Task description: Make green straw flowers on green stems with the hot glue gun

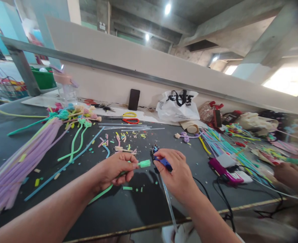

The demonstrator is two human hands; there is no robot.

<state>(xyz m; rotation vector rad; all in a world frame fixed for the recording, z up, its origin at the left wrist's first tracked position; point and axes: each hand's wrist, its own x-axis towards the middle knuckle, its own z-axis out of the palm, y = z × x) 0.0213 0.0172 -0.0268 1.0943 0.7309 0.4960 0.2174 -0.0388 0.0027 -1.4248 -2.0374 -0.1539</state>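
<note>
Left hand (123, 168): grip closed on green tubes (145, 163), ends bunched, held over mid tabletop (136, 217). Right hand (174, 169): grip clamped round blue tool (166, 164), its dark tip just beside green ends, apart. Clear stick (169, 204): below tool, reaching near edge. Green offcuts (127, 188): lying nearby. Scissors (124, 118), black phone (134, 99), white bag (175, 111): at back. Purple tubes (37, 153): bundled, left. Magenta device (223, 172): right. Co-worker's hand (290, 173): far right.

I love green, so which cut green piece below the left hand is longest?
The leftmost cut piece; the two green bits to its right are just stubs.
</note>
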